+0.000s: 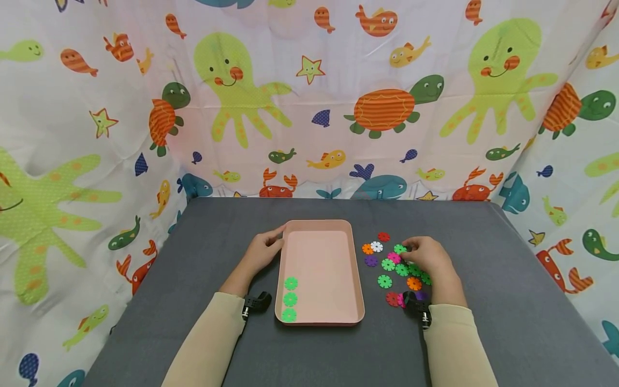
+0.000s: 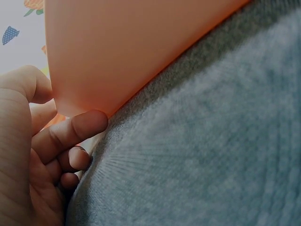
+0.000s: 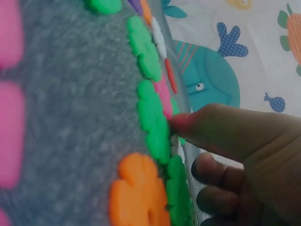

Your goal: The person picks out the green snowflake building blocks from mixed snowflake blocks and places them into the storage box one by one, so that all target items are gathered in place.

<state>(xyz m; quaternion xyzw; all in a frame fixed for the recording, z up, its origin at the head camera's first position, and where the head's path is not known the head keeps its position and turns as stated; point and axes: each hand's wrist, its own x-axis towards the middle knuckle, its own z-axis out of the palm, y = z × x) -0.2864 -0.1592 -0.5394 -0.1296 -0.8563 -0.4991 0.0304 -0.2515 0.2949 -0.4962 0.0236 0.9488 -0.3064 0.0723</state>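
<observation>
Discs [image 1: 388, 264] in & nr tray [image 1: 321, 258]; L hand [image 1: 263, 250] grips its corner, R hand [image 1: 430, 258] touching discs, grip unclear.

We cannot count the green pieces [image 1: 414, 269] under the right grip [image 1: 433, 260] or tell whether it pinches one. A wrist camera [image 1: 412, 303] partly hides a purple piece [image 1: 422, 295] from us. Our right wrist view blurs and crops pink pieces [image 3: 9, 136]; our left wrist view crops the tray [image 2: 117, 42].
</observation>
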